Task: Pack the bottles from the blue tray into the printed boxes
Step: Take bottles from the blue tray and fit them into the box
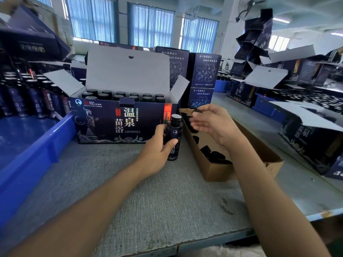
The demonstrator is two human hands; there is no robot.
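Note:
My left hand (159, 145) grips a dark bottle (174, 135) upright on the grey table, in front of the printed box; its threaded neck has no cap. My right hand (211, 125) hovers just right of the bottle, above the brown carton, pinching a small black cap (197, 109) between thumb and fingertips. The printed box (118, 123) stands open, lid flap up, with two rows of capped bottles (128, 96) inside. The blue tray (35, 145) lies at the left, with several more dark bottles (33, 97) at its far end.
A brown carton (219, 169) holding several loose black caps sits right of the bottle. Stacks of closed printed boxes (204, 75) stand behind. More open boxes and blue trays fill the neighbouring table at right (306, 108). The table's front edge (213, 238) is near.

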